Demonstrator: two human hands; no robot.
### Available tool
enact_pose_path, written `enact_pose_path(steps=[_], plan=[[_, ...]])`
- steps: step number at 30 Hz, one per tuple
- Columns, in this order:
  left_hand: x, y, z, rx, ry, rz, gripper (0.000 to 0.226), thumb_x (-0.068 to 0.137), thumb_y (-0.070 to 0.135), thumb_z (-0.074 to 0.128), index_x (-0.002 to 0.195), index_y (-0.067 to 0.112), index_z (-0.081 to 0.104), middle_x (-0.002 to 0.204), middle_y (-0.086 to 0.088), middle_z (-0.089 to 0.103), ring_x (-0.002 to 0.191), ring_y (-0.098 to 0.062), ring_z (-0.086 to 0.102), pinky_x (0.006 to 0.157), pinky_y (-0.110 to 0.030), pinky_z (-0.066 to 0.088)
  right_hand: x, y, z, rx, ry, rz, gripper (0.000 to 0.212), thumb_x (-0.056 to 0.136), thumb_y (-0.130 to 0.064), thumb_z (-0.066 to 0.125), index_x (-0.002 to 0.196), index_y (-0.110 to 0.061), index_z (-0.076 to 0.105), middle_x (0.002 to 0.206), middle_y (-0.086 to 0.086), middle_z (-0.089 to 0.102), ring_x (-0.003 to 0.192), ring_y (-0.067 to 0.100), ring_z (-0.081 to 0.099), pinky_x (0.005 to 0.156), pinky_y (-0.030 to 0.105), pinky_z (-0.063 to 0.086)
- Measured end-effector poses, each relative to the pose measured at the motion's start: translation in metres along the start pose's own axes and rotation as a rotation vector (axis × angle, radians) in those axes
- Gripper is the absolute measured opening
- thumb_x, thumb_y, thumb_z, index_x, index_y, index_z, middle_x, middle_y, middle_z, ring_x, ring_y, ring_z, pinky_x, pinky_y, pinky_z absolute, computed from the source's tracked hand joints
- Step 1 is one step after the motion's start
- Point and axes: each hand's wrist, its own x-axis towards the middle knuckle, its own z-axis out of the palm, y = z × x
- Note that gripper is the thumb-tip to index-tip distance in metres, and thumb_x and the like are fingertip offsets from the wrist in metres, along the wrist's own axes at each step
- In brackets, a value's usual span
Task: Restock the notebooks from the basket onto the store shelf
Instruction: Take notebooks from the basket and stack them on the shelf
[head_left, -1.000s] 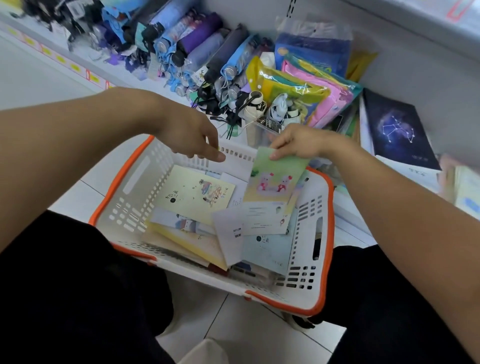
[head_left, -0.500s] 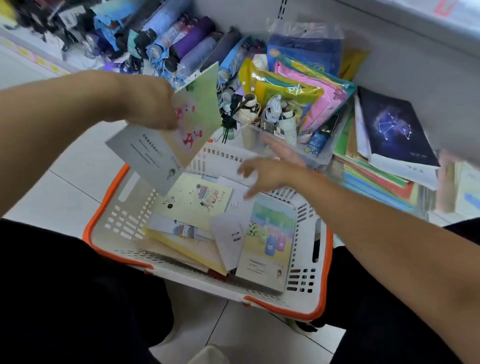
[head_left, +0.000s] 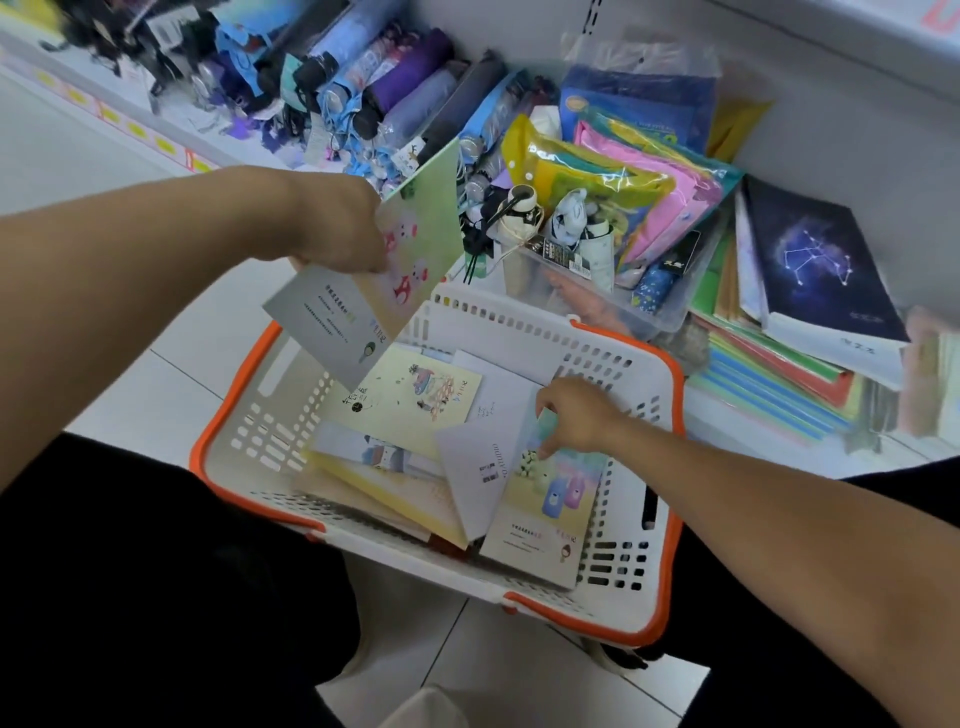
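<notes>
I see L hand (head_left: 340, 234), grip curled tight round two notebooks (head_left: 374, 291) above basket (head_left: 670, 395); R hand (head_left: 574, 415) pinching pastel notebook (head_left: 550, 499) inside.

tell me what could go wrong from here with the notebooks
The left hand holds two notebooks fanned apart by one end above the basket; the grey one could slip out and drop back in. The right hand is picking at the pastel notebook, which lies partly under a white one, so lifting it may drag that one along or bend a cover.
</notes>
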Motion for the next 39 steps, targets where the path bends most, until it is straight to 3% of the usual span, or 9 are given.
enact_pose_path(steps=[5,13,17,22,24,28,31,35,39], plan=[[0.0,0.002,0.003,-0.065,-0.031,0.12,0.018,0.095,0.025,0.059,0.108,0.013,0.062,0.098,-0.008,0.071,0.083,-0.024,0.068,0.078,-0.038,0.056,-0.02,-0.023,-0.115,0.245,-0.244,-0.224,0.035,0.07,-0.02,0.088,0.061,-0.021,0.055,0.05,-0.013,0.043,0.047,0.002,0.036,0.048,0.02,0.028],[-0.009,0.036,0.014,-0.591,-0.166,0.301,0.071,0.089,0.072,0.037,0.116,0.014,0.065,0.099,-0.013,0.07,0.085,-0.018,0.065,0.075,-0.031,0.048,-0.067,-0.084,-0.242,0.738,0.404,-0.368,0.022,0.073,-0.01,0.085,0.083,-0.003,0.067,0.059,0.015,0.058,0.051,0.009,0.042,0.051,0.021,0.035],[-0.017,0.044,0.011,-0.722,-0.204,0.441,0.03,0.088,0.028,0.067,0.114,0.014,0.068,0.108,-0.004,0.074,0.096,-0.017,0.071,0.08,-0.028,0.058,-0.075,-0.087,-0.242,0.735,0.668,-0.391,0.034,0.07,-0.019,0.088,0.09,0.004,0.073,0.075,0.018,0.073,0.062,0.011,0.053,0.058,0.028,0.043],[-0.015,0.046,-0.007,-1.125,0.106,0.431,0.026,0.088,0.002,0.065,0.114,0.004,0.066,0.106,-0.009,0.074,0.086,-0.02,0.071,0.072,-0.029,0.059,-0.079,-0.093,-0.279,0.14,0.992,-0.342,0.07,0.077,-0.052,0.076,0.132,-0.013,0.056,0.123,0.009,0.057,0.108,0.024,0.057,0.091,0.034,0.046],[-0.02,0.044,-0.03,-1.297,0.229,0.429,0.025,0.091,0.005,0.062,0.115,0.001,0.066,0.107,-0.011,0.074,0.087,-0.022,0.072,0.073,-0.032,0.06,-0.089,-0.095,-0.288,0.277,0.915,-0.213,0.078,0.08,-0.058,0.072,0.141,-0.018,0.043,0.134,0.002,0.049,0.12,0.02,0.052,0.094,0.03,0.044],[-0.034,0.05,-0.063,-1.42,0.428,0.435,0.026,0.095,0.012,0.058,0.114,-0.004,0.065,0.104,-0.013,0.074,0.081,-0.022,0.072,0.067,-0.03,0.059,-0.102,-0.11,-0.288,1.067,0.49,-0.38,0.015,0.096,-0.03,0.063,0.111,-0.027,0.064,0.11,-0.002,0.073,0.104,0.025,0.069,0.086,0.051,0.055],[-0.037,0.068,-0.083,-1.465,0.492,0.402,0.031,0.094,0.018,0.062,0.114,-0.004,0.065,0.105,-0.018,0.073,0.088,-0.031,0.071,0.074,-0.04,0.06,-0.109,-0.122,-0.295,1.094,0.636,-0.465,0.02,0.093,-0.039,0.057,0.112,-0.041,0.062,0.117,-0.003,0.071,0.108,0.031,0.066,0.089,0.061,0.053],[-0.039,0.107,-0.123,-1.433,0.507,0.415,0.032,0.09,0.024,0.068,0.11,-0.002,0.068,0.101,-0.018,0.074,0.094,-0.038,0.07,0.083,-0.054,0.057,-0.138,-0.118,-0.322,1.244,0.714,-0.403,0.018,0.103,-0.032,0.051,0.121,-0.032,0.054,0.121,-0.001,0.067,0.091,0.018,0.07,0.048,0.034,0.055],[-0.037,0.156,-0.165,-1.337,0.447,0.457,0.022,0.089,0.025,0.07,0.102,0.007,0.068,0.098,-0.015,0.074,0.076,-0.028,0.072,0.072,-0.045,0.06,-0.167,-0.1,-0.356,1.443,0.764,-0.44,0.025,0.104,-0.013,0.047,0.127,-0.021,0.054,0.112,0.004,0.071,0.069,0.018,0.069,0.038,0.026,0.047]])
